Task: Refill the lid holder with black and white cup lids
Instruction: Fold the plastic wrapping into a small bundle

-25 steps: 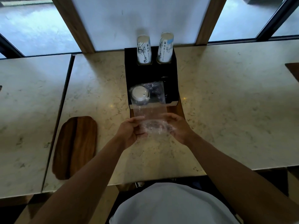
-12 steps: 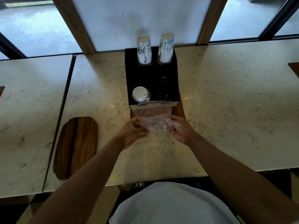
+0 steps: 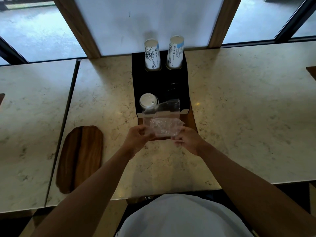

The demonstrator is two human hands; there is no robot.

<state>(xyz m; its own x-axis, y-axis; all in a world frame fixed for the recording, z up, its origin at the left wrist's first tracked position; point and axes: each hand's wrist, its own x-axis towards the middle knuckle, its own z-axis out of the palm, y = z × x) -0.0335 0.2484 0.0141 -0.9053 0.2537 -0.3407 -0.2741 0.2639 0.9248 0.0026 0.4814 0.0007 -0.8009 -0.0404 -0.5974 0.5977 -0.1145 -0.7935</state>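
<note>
A black lid holder (image 3: 183, 93) stands at the middle of the marble counter against the window. A stack of white lids (image 3: 147, 100) fills its front left slot. The front right slot is dark, and I cannot tell whether black lids lie in it. Two stacks of paper cups (image 3: 152, 54) stand upside down in the rear slots. Just in front of the holder, both hands grip a crumpled clear plastic bag (image 3: 162, 127): my left hand (image 3: 136, 138) pinches its left edge and my right hand (image 3: 187, 140) pinches its right edge. The bag's top rises over the holder's front rim.
A dark wooden board (image 3: 80, 158) lies on the counter to the left of my arms. A seam (image 3: 65, 117) splits the counter from a second slab at the left. Another wooden piece (image 3: 312, 71) shows at the far right edge.
The bag has come off the white lid stack, which now stands uncovered. My hands have gathered the bag closer to the holder's front rim and crumpled it.
</note>
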